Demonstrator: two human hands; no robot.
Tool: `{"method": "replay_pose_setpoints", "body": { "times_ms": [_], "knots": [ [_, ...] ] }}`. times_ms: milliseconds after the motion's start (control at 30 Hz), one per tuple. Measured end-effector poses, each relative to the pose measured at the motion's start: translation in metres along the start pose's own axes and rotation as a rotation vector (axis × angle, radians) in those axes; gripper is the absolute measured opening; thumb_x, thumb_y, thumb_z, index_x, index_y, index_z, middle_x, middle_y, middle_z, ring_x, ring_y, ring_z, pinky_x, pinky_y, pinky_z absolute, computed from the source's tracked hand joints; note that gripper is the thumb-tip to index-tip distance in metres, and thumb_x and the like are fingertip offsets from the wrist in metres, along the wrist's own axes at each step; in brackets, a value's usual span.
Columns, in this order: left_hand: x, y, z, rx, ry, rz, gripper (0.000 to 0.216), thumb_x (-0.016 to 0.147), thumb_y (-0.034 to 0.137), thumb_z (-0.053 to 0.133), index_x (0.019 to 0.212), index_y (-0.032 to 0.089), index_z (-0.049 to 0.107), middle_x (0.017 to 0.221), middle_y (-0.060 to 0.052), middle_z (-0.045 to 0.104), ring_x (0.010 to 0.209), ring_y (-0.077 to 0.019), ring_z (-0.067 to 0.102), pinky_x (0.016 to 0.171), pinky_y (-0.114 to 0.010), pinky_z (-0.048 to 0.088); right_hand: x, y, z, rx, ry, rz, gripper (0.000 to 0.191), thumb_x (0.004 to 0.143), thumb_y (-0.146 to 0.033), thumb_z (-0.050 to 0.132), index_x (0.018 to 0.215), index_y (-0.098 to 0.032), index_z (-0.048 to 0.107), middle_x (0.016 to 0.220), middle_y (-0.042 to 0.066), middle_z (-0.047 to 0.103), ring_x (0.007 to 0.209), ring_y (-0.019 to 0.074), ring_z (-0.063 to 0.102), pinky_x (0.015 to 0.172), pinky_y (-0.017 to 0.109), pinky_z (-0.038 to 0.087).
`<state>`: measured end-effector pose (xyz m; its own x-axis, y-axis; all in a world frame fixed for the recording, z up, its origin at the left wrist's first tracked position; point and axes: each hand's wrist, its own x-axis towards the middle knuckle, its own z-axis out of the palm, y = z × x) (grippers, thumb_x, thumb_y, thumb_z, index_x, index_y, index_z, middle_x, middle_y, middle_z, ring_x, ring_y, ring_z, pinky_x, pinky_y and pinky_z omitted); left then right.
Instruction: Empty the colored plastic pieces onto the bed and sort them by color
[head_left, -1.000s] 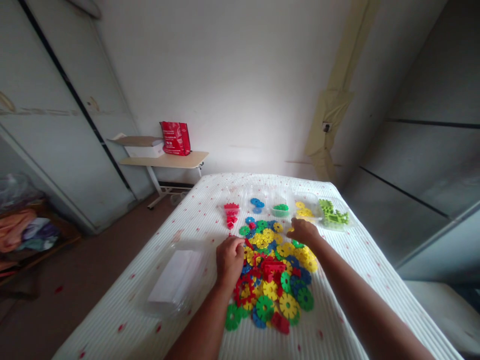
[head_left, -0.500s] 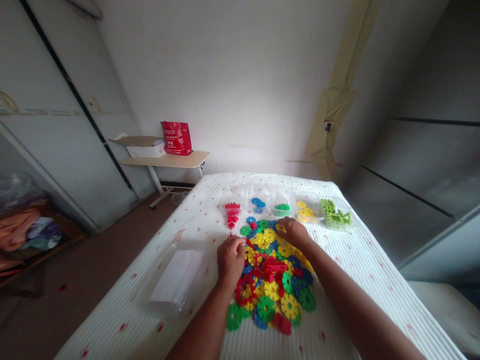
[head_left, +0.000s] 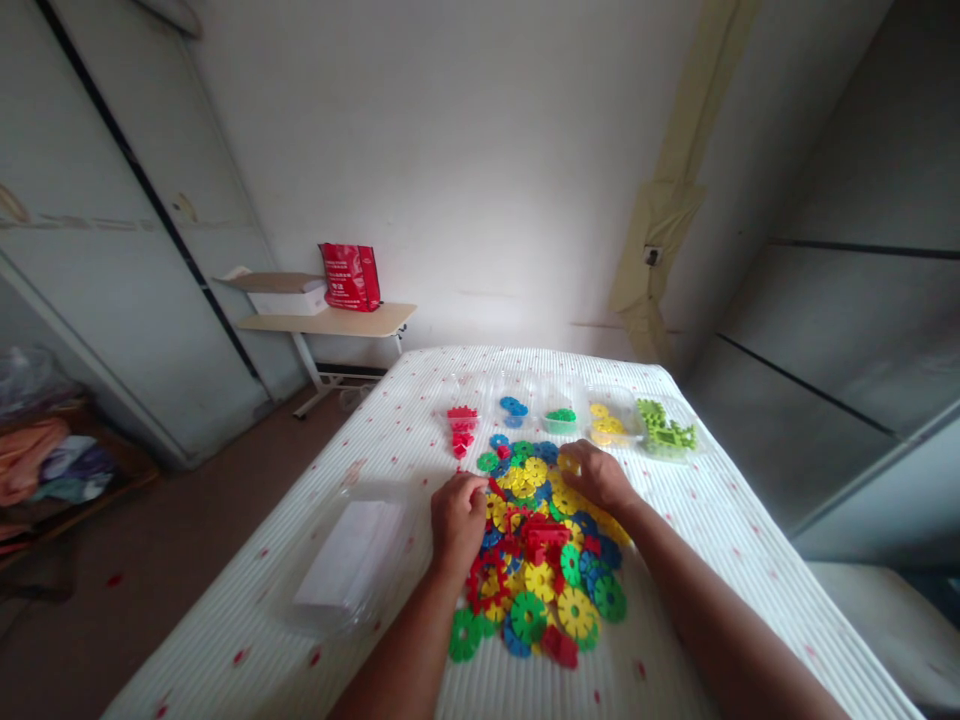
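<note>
A pile of notched plastic discs in yellow (head_left: 577, 610), green (head_left: 528, 617) and blue (head_left: 609, 553), mixed with red plastic pieces (head_left: 545, 536), lies on the bed. My right hand (head_left: 598, 474) is over the pile's far right edge, its fingers closed on a yellow notched disc (head_left: 568, 461). At the left edge rests my left hand (head_left: 458, 514), its fingers curled; whether they hold anything is hidden. A small red piece (head_left: 496, 487) lies beside its fingertips.
Along the far side stand clear containers with red pieces (head_left: 462, 416), blue discs (head_left: 514, 407), green discs (head_left: 561, 416), yellow discs (head_left: 608, 427) and light green pieces (head_left: 667, 428). Several red pieces (head_left: 462, 443) lie before them. A clear lid-like tray (head_left: 346, 560) holding white paper is left.
My right hand has shifted slightly right and lifted, with a yellow disc now showing at its fingertips. My left hand stays nearly in place. The view has moved slightly.
</note>
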<state>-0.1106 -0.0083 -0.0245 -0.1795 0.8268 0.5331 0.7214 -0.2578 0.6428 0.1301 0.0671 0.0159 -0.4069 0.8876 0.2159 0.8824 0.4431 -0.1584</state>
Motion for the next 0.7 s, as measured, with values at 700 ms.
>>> {"method": "replay_pose_setpoints", "body": {
  "times_ms": [700],
  "knots": [
    [0.000, 0.001, -0.001, -0.001, 0.008, 0.026, 0.022, 0.075, 0.008, 0.046, 0.078, 0.019, 0.065, 0.081, -0.002, 0.069, 0.078, -0.0151, 0.063, 0.077, -0.027, 0.048, 0.009, -0.019, -0.006, 0.291, 0.004, -0.093, 0.034, 0.079, -0.021, 0.053, 0.112, -0.020, 0.062, 0.104, 0.005, 0.066, 0.084, 0.0147, 0.063, 0.077, 0.024, 0.049]
  ]
}}
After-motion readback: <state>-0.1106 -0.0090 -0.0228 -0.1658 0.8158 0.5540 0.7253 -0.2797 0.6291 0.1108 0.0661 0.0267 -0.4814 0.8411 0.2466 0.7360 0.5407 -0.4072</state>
